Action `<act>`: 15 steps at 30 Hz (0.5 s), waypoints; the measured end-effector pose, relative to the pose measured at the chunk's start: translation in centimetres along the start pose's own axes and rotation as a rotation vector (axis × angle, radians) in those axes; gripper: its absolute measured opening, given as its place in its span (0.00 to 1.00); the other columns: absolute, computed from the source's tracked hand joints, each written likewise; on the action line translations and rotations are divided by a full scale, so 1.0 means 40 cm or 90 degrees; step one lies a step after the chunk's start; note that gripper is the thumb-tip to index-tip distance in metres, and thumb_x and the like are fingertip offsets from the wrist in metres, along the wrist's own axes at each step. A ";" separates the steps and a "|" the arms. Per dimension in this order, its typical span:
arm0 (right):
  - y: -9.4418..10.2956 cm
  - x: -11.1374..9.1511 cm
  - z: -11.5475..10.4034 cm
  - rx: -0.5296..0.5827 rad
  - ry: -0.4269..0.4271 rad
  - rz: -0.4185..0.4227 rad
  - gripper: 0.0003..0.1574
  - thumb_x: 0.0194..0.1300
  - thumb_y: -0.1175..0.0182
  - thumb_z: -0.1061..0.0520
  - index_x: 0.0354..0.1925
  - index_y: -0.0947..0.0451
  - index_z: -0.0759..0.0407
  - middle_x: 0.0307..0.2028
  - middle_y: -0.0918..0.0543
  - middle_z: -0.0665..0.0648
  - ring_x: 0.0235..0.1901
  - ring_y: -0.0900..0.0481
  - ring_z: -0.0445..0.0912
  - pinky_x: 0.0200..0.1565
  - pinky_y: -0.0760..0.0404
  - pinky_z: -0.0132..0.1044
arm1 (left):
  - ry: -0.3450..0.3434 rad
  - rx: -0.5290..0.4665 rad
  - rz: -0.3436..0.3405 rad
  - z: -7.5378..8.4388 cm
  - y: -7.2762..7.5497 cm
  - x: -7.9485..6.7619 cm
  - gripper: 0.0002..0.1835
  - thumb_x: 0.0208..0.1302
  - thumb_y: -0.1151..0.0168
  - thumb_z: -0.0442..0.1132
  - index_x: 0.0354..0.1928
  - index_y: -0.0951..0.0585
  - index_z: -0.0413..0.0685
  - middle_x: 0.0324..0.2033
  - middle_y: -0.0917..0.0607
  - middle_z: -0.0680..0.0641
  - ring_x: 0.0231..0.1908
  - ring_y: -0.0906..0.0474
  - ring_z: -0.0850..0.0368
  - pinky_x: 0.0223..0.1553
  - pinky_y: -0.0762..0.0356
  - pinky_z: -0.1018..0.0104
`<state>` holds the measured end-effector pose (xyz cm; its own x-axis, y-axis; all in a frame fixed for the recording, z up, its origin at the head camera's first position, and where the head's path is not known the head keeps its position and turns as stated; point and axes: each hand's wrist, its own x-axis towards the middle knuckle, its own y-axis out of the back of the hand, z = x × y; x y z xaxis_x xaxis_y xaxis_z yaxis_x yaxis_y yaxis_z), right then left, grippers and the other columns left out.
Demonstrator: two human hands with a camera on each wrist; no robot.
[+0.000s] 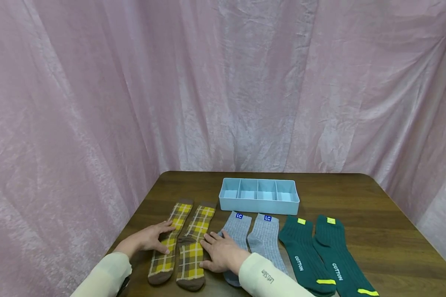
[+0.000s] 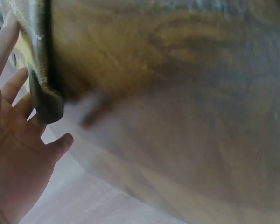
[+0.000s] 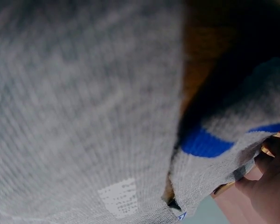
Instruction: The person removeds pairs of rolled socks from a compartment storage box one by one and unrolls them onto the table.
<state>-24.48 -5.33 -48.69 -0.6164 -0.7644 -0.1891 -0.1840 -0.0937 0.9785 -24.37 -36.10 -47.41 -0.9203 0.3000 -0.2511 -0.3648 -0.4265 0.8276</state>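
Two yellow-and-brown plaid socks (image 1: 198,229) lie side by side at the left of the table. My left hand (image 1: 154,238) rests on the left plaid sock (image 1: 178,214), fingers spread and thumb apart; the left wrist view shows the palm side of that hand (image 2: 18,140). My right hand (image 1: 223,252) lies spread between the right plaid sock and the left grey sock (image 1: 239,227), its fingertips at the plaid sock's edge. A second grey sock (image 1: 265,237) with a blue label lies right of it. In the right wrist view, grey ribbed fabric (image 3: 84,102) fills most of the frame.
A light blue tray (image 1: 259,206) with several compartments stands behind the grey socks. Two green socks (image 1: 299,243) with yellow labels lie at the right on the brown wooden table (image 1: 386,239). Pink curtains (image 1: 245,90) hang behind and at the sides.
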 end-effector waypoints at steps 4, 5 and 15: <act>0.000 0.000 -0.002 -0.002 -0.002 0.000 0.45 0.69 0.55 0.25 0.76 0.44 0.39 0.75 0.44 0.45 0.74 0.48 0.44 0.71 0.48 0.53 | 0.012 -0.014 -0.015 0.008 0.006 -0.008 0.47 0.48 0.20 0.46 0.71 0.31 0.46 0.76 0.47 0.39 0.73 0.54 0.31 0.64 0.47 0.30; -0.001 0.000 -0.002 -0.001 -0.001 0.000 0.45 0.69 0.55 0.25 0.76 0.44 0.39 0.75 0.44 0.45 0.74 0.48 0.44 0.71 0.48 0.53 | 0.015 -0.021 -0.019 0.010 0.006 -0.008 0.47 0.49 0.20 0.45 0.72 0.32 0.45 0.76 0.47 0.39 0.73 0.54 0.30 0.64 0.47 0.30; -0.001 0.003 -0.001 0.015 -0.007 -0.006 0.45 0.68 0.54 0.24 0.76 0.44 0.39 0.75 0.45 0.45 0.75 0.49 0.44 0.71 0.48 0.53 | 0.033 0.013 -0.033 0.026 0.013 -0.008 0.48 0.48 0.20 0.46 0.72 0.32 0.48 0.76 0.48 0.39 0.72 0.58 0.26 0.64 0.62 0.26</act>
<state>-24.52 -5.45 -48.76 -0.6232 -0.7564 -0.1987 -0.2070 -0.0854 0.9746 -24.12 -35.53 -46.38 -0.9063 0.2771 -0.3191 -0.4100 -0.3939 0.8227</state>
